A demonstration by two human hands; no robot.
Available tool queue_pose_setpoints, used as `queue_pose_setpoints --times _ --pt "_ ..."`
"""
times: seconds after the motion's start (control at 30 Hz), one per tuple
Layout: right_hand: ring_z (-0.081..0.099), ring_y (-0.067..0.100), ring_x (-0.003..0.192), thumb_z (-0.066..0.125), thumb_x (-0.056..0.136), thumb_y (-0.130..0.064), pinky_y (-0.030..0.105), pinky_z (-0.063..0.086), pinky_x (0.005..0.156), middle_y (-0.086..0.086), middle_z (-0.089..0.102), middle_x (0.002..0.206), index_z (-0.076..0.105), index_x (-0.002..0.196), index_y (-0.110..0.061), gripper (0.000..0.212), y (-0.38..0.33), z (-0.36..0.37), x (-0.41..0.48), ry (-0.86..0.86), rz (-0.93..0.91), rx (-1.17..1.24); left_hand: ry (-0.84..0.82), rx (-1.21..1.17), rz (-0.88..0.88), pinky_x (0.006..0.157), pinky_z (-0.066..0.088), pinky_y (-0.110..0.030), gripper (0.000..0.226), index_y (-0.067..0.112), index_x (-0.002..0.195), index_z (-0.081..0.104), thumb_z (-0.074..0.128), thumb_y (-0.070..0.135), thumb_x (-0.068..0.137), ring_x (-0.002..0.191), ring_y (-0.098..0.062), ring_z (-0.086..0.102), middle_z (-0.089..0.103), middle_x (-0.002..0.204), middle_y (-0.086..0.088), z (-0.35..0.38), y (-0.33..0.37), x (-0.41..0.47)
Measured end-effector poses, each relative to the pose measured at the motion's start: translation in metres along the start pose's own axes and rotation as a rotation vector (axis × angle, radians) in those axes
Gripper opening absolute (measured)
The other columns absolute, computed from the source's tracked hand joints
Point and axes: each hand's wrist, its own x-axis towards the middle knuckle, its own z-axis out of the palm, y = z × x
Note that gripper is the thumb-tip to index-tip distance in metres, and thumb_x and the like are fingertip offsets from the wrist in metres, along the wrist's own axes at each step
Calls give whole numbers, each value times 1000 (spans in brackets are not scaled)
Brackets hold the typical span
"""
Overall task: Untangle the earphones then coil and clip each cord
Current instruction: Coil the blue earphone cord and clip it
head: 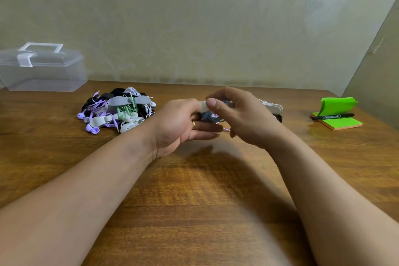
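Observation:
Both hands meet above the middle of the wooden table. My left hand holds a coiled dark blue earphone cord together with a pale clip. My right hand pinches the same clip and coil from the right, thumb on top. Most of the coil is hidden between the fingers. To the left lies a pile of earphones in purple, green, white and black, with grey clips on it.
A clear plastic box with a handle stands at the back left. White clips lie behind my right hand. Green sticky notes and a black marker sit at the right, near a wall panel.

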Motion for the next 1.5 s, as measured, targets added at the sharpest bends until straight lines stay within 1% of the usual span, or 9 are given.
queue_pose_setpoints --times 0.17,0.43,0.6,0.73,0.83,0.97,1.2,1.37,1.5 --pt "58 3 52 70 99 -34 24 49 47 -1 71 87 75 101 -21 14 1 6 3 164 77 138 99 233 60 68 61 -33 29 6 123 66 44 22 111 89 -28 77 71 114 -22 1 -1 2" --pt "49 -2 47 63 103 -20 9 35 46 -9 64 64 75 97 -3 21 -2 0 1 104 87 267 71 159 82 68 65 -33 22 2 118 57 49 21 109 83 -32 77 75 100 -24 2 6 -5" --pt "46 6 50 61 97 -12 24 38 51 -8 58 54 70 79 1 24 -6 -5 0 126 114 196 -168 277 -73 67 64 -29 35 2 128 55 53 29 106 80 -29 76 75 96 -22 4 8 -13" --pt "49 11 56 62 96 -15 25 39 56 -3 61 60 72 75 -5 25 -7 -5 0 91 106 165 -173 356 -113 72 65 -39 48 7 127 64 55 45 99 89 -27 68 68 109 -20 1 8 -15" --pt "45 1 45 60 99 -14 14 33 42 -7 58 54 74 79 -3 26 -11 -7 -2 106 107 209 -170 237 -140 81 63 -49 45 3 129 64 46 37 108 98 -32 65 64 126 -29 -6 12 -14" --pt "52 7 53 60 99 -14 17 38 47 -5 62 59 73 81 -4 25 -10 -1 -1 230 113 344 -220 2 -94 76 65 -40 38 -3 133 59 42 21 108 92 -31 71 70 112 -28 -3 11 -14" --pt "55 15 66 56 108 -34 34 45 60 3 61 71 69 89 -5 38 -9 17 3 412 0 412 5 -214 74 54 53 -18 25 2 127 62 47 8 107 63 -10 60 67 74 -4 15 -4 0" --pt "48 6 51 42 112 -41 20 37 49 -9 55 55 68 90 -11 46 -17 24 -1 343 259 527 148 88 296 56 50 -19 18 11 116 69 54 12 106 65 -9 58 67 80 -3 18 -12 6" --pt "47 20 66 40 108 -58 34 35 58 -2 61 64 72 101 -23 48 -16 24 -2 186 466 548 186 174 296 58 53 -23 19 9 117 71 57 12 105 67 -11 58 66 83 -7 16 -14 4"
